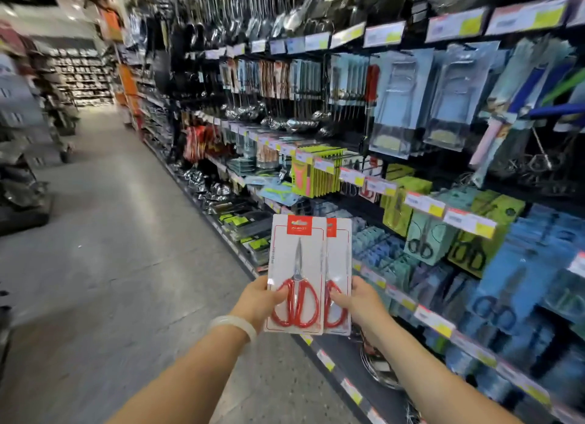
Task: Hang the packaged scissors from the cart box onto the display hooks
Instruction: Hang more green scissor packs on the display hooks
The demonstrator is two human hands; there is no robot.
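Note:
Two white cards with red-handled scissors are held upright in front of me, overlapping. My left hand [258, 300] grips the front pack of scissors [296, 265] at its lower left edge, thumb on the red handle. My right hand [357, 300] grips the rear pack of scissors [340, 259] at its lower right. Both packs are in the air in front of the display wall [411, 183], whose hooks carry other packaged scissors [421, 243]. The cart box is not in view.
The shelving with hanging kitchen tools [285, 84] and price tags [433, 320] runs along the right. The grey aisle floor [126, 233] stretches ahead on the left. Dark stacked goods [22, 176] stand at the left edge.

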